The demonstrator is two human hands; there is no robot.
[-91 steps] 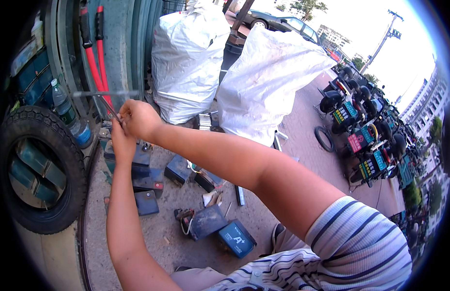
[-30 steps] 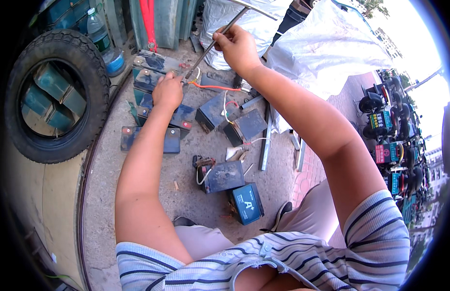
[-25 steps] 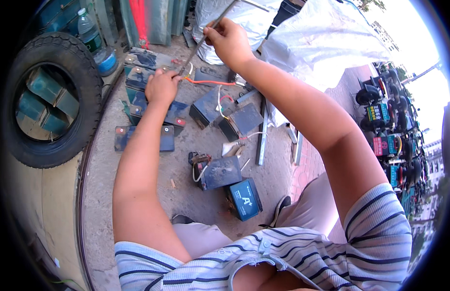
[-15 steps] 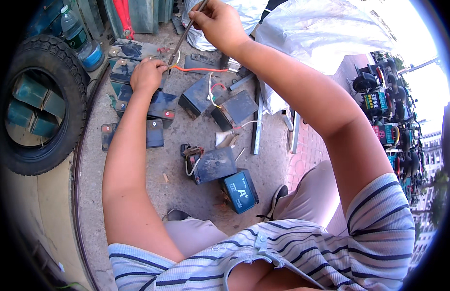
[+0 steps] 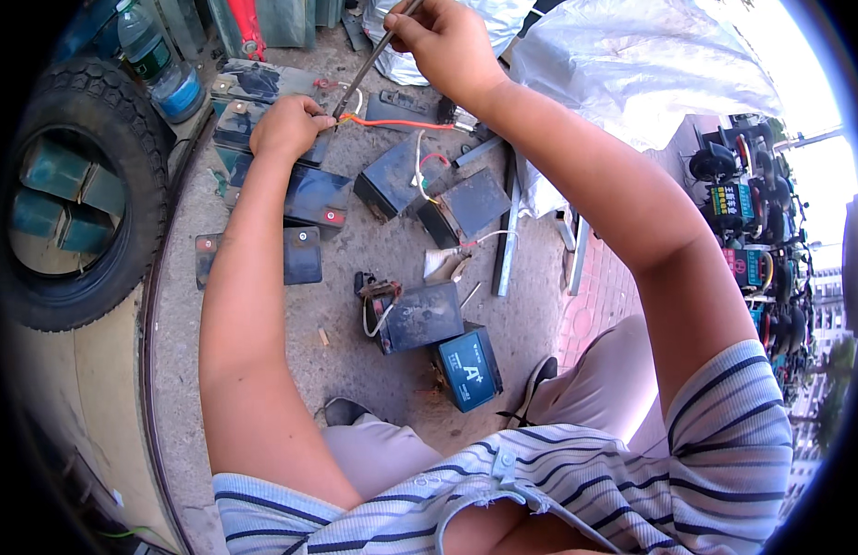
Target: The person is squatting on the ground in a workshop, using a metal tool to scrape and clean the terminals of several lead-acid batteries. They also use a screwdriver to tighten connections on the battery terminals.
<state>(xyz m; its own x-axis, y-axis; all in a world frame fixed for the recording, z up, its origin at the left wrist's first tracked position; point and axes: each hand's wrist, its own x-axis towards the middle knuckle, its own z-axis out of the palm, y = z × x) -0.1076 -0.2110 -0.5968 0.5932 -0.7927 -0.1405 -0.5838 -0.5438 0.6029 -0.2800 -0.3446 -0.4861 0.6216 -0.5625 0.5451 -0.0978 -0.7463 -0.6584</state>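
Note:
My right hand (image 5: 455, 48) grips a long thin metal rod (image 5: 367, 72), slanting down toward my left hand. My left hand (image 5: 288, 128) is closed, its thumb and finger pinched at the bared end of an orange wire (image 5: 406, 123), where the rod's lower tip meets it. That wire runs right to a dark block with a light end (image 5: 458, 118). Beneath and around my left hand are dusty dark batteries (image 5: 318, 196). Right of them, two more batteries, one black (image 5: 392, 176) and one grey-topped (image 5: 475, 202), carry white and red leads.
Nearer my feet lie a dusty battery (image 5: 419, 316) and a blue-labelled battery (image 5: 468, 370). A tyre (image 5: 82, 310) with batteries inside its ring and a water bottle (image 5: 151, 55) stand left. Metal strips (image 5: 508, 240) and white sheeting (image 5: 632, 65) lie right; parked scooters (image 5: 739, 203) stand beyond.
The view has shifted slightly, so the ground and batteries sit a little further right. Both hands keep their holds, the rod tip still at the wire end.

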